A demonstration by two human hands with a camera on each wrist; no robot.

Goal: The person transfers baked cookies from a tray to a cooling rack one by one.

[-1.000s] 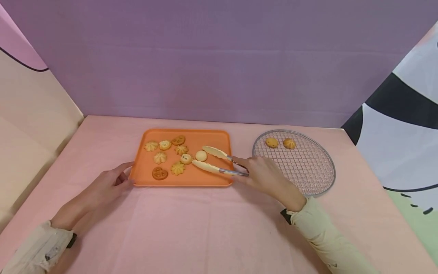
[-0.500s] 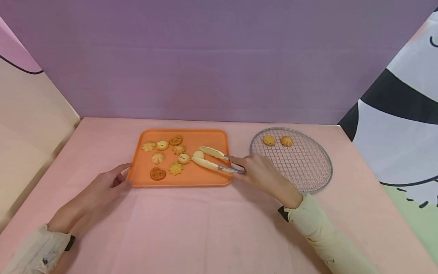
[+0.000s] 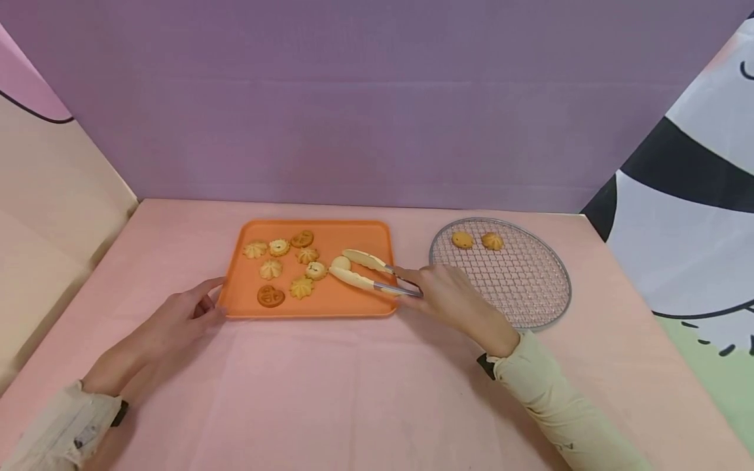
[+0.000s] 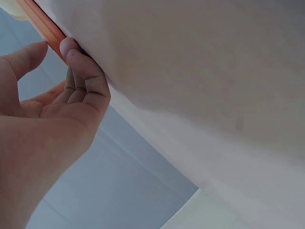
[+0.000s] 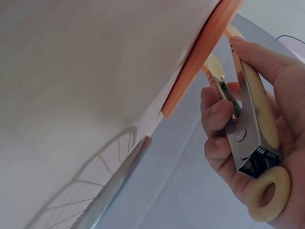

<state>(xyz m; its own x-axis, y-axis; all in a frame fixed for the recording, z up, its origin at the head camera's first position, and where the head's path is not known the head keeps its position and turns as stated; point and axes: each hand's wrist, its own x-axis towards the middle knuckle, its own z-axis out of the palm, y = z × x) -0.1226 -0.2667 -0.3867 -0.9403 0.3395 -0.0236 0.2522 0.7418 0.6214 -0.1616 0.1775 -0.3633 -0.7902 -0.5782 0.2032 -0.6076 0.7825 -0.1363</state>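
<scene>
My right hand (image 3: 450, 291) grips a pair of tongs (image 5: 257, 109) with cream-coloured tips and metal arms, reaching in over the right side of the orange tray (image 3: 365, 304). Between the tong tips sits a pale round cookie (image 3: 341, 263), partly covered by them in the head view. My left hand (image 3: 179, 320) holds the near left corner of the tray, thumb and curled fingertips at its edge in the left wrist view. Left of the tongs lie several cookies: star-shaped ones (image 3: 302, 287), pretzel-shaped ones (image 3: 271, 296) and cream-topped round ones (image 3: 315, 271).
Right of the tray lies a round wire rack (image 3: 518, 288), partly behind my right hand. On its far side rest an oval cookie (image 3: 462, 240) and a swirled cookie (image 3: 492, 241). A pink cloth (image 3: 330, 392) covers the table, with a purple backdrop (image 3: 377, 131) behind.
The tong tips have moved slightly left and narrowed around the pale round cookie. My left hand stays at the tray's corner. The whole head view has shifted a little.
</scene>
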